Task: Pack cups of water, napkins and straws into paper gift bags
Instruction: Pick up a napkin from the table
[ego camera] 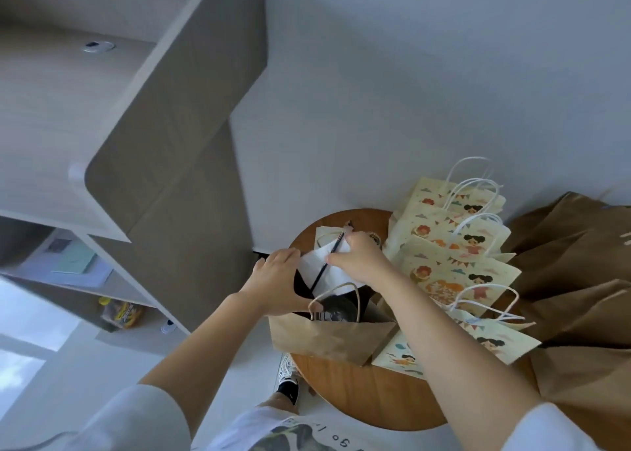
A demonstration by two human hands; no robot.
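Note:
A brown paper gift bag (pixel 333 339) stands open on the round wooden table (pixel 358 396). A dark-lidded cup (pixel 336 309) shows inside it. My right hand (pixel 360 256) pinches a white napkin (pixel 316 266) together with a black straw (pixel 329 261) just above the bag's mouth. My left hand (pixel 276 285) holds the bag's far left edge, with the fingers spread along it. Several cream gift bags printed with cartoon children (pixel 457 256) lie overlapped to the right.
Brown paper bags (pixel 577 280) pile up at the table's right side. A grey wooden desk and shelf unit (pixel 164 163) stands to the left. My black-and-white shoe (pixel 288 379) is on the pale floor beside the table. Another small stack of paper lies behind the hands.

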